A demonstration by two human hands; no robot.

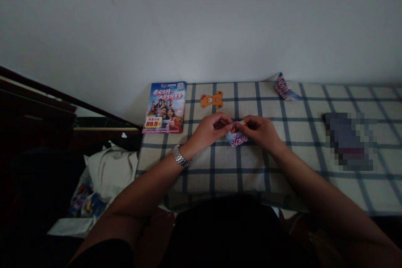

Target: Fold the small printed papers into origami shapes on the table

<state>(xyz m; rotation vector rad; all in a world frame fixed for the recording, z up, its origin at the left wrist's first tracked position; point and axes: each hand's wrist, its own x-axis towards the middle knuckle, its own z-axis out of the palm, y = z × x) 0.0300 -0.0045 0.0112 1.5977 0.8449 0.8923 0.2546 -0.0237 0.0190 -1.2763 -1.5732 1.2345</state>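
A small folded piece of printed paper (238,138), blue, white and red, is pinched between both hands just above the checked tablecloth. My left hand (216,126), with a metal watch on its wrist, grips the paper's upper left edge. From the other side my right hand (259,131) holds its upper right, thumb and fingers pressed together. The fingers cover the top of the paper. Up by the wall stands a folded paper shape (284,88) in the same print. A stack of colourful flyers (166,108) lies at the table's left end.
The table is covered by a white and dark checked tablecloth (207,180) and backs onto a pale wall. An orange bear figure (212,99) shows on the cloth. At right lies a blurred-out dark flat object (348,141). White bags (111,169) sit low at left.
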